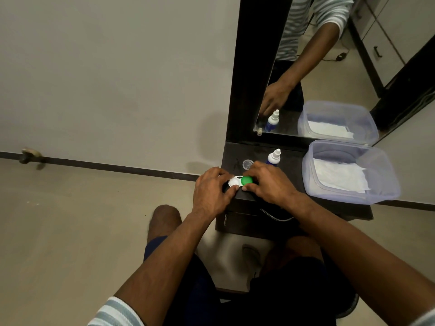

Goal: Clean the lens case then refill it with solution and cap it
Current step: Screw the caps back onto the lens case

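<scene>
Green cap (246, 180) pinched by right hand (270, 182), left hand (211, 191) gripping white lens case (234, 182) at table (292, 158) front edge; risk: slip drops case to floor, or elbow knocks solution bottle (274, 157).

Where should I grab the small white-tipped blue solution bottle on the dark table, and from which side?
Probably round the blue body of the small solution bottle, just under its white nozzle. It stands upright behind the right hand, so come from above and the right. The clear plastic tub sits farther right, leaving a gap. The tapered nozzle would likely slip.
</scene>
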